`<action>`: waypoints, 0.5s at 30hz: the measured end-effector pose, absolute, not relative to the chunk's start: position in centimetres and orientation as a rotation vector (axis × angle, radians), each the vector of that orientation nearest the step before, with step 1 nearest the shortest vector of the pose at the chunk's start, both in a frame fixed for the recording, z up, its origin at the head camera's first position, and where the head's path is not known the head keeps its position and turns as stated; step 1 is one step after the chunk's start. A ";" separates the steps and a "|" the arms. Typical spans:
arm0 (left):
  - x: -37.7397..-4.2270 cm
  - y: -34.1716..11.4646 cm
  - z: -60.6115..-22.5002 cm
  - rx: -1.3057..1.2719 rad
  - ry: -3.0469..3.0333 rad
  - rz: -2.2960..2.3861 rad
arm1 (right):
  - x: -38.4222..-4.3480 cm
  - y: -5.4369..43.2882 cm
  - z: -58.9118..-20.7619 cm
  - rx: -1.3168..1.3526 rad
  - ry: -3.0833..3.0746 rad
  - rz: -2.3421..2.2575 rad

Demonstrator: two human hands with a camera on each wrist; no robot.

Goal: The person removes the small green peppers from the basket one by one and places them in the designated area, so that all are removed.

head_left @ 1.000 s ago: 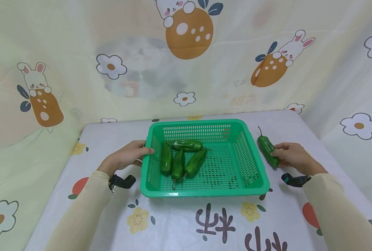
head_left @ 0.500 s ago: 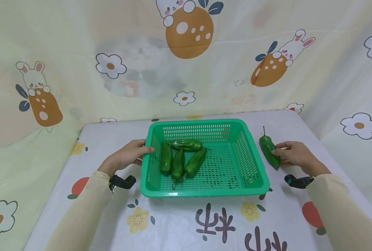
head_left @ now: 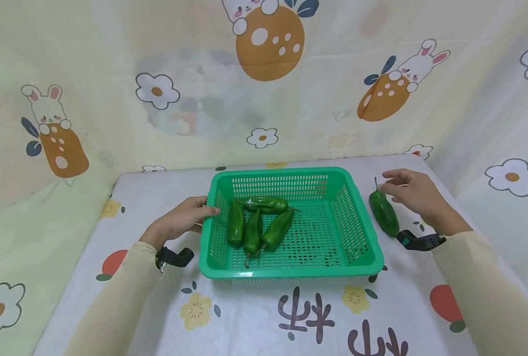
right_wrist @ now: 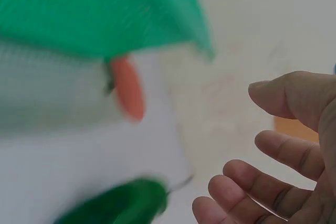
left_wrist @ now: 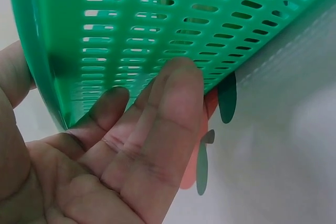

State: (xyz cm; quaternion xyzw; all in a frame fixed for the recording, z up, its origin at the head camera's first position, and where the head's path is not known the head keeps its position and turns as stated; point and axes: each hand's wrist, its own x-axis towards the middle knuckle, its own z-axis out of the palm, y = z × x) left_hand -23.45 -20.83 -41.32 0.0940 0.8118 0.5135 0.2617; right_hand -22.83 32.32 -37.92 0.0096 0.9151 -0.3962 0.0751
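A green plastic basket (head_left: 290,273) with slotted walls stands mid-table. Several long green peppers (head_left: 276,230) lie in its left half. My left hand (head_left: 180,221) holds the basket's left side, thumb over the rim. In the left wrist view, the fingers (left_wrist: 176,108) lie against the outer slotted wall. Right of the basket, one more green pepper (head_left: 384,215) rests on the table, its thin stem pointing away from me. My right hand (head_left: 417,195) hovers near that stem end, holding nothing. Its thumb and fingers are spread apart in the right wrist view.
A white patterned cloth (head_left: 246,321) covers the table. Behind it hangs a curtain (head_left: 201,128) printed with rabbits and flowers. Each wrist carries a black camera band, the left one (head_left: 174,257) beside the basket and the right one (head_left: 419,241) by the lone pepper.
My right hand has let go of the lone pepper and moved up and away toward its stem end. That pepper shifted slightly right beforehand. My left hand and the basket have stayed put.
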 end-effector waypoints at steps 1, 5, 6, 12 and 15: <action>-23.5 -20.8 -41.3 0.249 2.196 1.393 | -22.9 31.7 -37.3 0.013 2.749 -1.206; -23.5 -20.8 -41.4 0.236 2.188 1.401 | -23.2 29.0 -35.2 -0.055 2.764 -1.230; -23.5 -20.9 -41.4 0.235 2.188 1.400 | -23.3 28.3 -34.7 -0.073 2.753 -1.244; -23.3 -20.9 -41.3 0.251 2.189 1.405 | -23.9 24.1 -33.5 -0.214 2.694 -1.300; -23.2 -20.9 -41.4 0.254 2.178 1.418 | -24.6 22.4 -33.8 -0.314 2.665 -1.305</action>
